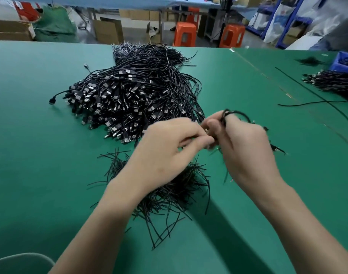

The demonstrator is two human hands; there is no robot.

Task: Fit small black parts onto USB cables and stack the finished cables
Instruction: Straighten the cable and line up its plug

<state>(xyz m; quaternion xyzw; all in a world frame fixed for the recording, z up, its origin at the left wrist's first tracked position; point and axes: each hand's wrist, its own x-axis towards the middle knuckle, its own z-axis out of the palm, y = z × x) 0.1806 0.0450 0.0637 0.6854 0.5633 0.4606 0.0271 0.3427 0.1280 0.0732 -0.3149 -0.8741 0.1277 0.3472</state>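
Both hands raised over green worktop (40, 155), motion-blurred. Right hand (246, 153): fingers clenched round looped black USB cable (236, 113); loose ends poking out at right, smeared. Left hand (169, 149): thumb and forefinger pinching small dark item (189, 138) close to right thumb; cable end or black part, cannot tell. Big pile of USB cables (129, 99) behind hands. Heap of thin black strands (175, 192) under wrists, partly hidden. Second cable bundle (331, 82) and blue bin (345, 63) far right, cut by frame edge.

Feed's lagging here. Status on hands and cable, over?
Right hand grips looped cable. Left hand pinches at its end, blurred. Pile beyond; nothing blocking.
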